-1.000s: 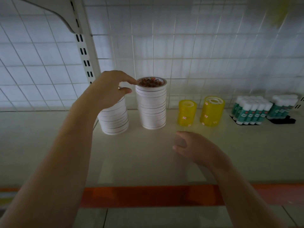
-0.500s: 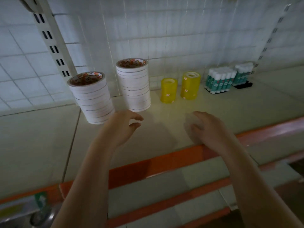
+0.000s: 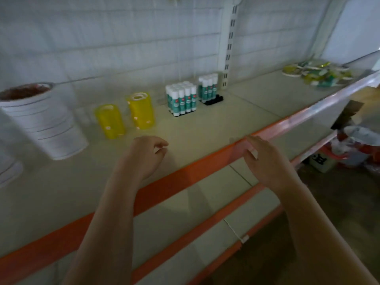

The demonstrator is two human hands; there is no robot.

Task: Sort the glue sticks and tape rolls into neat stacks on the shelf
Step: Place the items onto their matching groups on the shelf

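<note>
Glue sticks: two upright blocks of white-capped, teal-labelled glue sticks stand at the back of the shelf; the nearer block sits left of the farther block, which stands on a black tray.
Yellow tape: two yellow tape stacks stand left of the glue, a shorter one and a taller one, close together, well apart from the glue.
White tape: a tall white tape stack stands at the far left, with the edge of another white stack cut off by the frame.
Loose pile: a blurred heap of tape rolls and packets lies far right on the shelf, unsorted.
Left hand: the left hand hovers over the shelf in front of the yellow tape, fingers loosely curled, holding nothing.
Right hand: the right hand is at the shelf's orange front edge, fingers relaxed and extended, empty.
Surroundings: a white wire grid back wall and slotted upright; lower shelves below.
</note>
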